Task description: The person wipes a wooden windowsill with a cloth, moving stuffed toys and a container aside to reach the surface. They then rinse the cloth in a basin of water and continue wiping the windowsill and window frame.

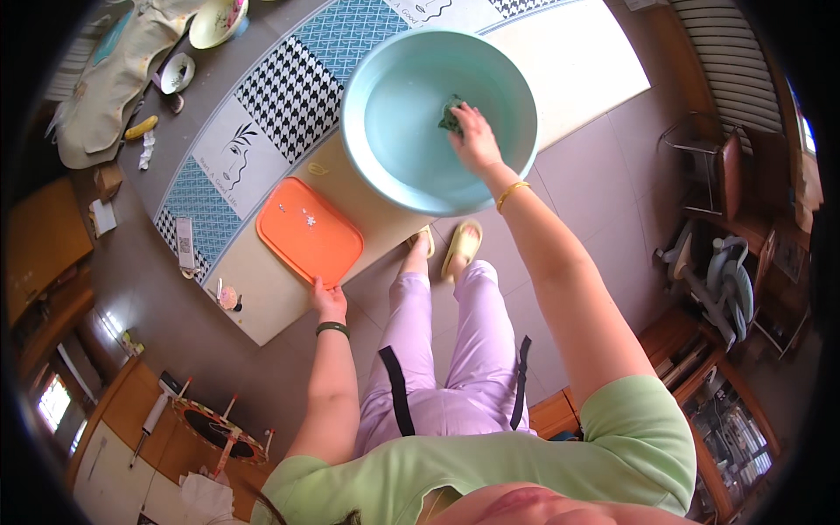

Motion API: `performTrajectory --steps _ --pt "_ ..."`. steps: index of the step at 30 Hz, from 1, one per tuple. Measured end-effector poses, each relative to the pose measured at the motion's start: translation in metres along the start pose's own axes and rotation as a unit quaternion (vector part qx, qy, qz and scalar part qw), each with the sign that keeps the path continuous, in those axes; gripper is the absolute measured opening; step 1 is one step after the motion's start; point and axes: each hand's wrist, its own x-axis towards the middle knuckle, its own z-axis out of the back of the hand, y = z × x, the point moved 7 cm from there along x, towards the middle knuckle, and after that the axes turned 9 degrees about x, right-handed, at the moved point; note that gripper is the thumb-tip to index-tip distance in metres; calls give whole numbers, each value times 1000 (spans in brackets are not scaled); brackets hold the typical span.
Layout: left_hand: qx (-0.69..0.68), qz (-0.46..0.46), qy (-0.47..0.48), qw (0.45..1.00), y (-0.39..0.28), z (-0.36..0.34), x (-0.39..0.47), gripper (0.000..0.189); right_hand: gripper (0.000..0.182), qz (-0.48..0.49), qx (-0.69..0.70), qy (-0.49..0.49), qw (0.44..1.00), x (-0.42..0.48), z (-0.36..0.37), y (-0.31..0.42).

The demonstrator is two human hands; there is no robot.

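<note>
A large light-blue plastic basin [357,154] stands on the table and appears to hold clear water. Inside it, my right hand [478,139] has its fingers on a crumpled dark green cloth [450,117]. The grip is partly hidden behind the fingers. To the left of the basin, an orange plastic tray [308,243] lies near the table's front edge, with small white bits [310,221] on it. My left hand [329,300] grips the tray's near corner, thumb on top.
A patterned table runner [282,98] crosses the table [577,52]. A pink round item [227,297] and a card with a printed code [186,243] lie at the left end. Beyond are bowls [216,23] and a banana [141,127]. Chairs [728,174] stand right.
</note>
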Motion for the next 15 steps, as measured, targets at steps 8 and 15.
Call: performTrajectory --steps 8,15 --pt "319 -199 -242 894 -94 -58 -96 46 64 -58 -232 288 927 9 -42 -13" --pt "343 -481 231 773 -91 -343 -187 29 20 -176 140 102 969 29 9 -46"
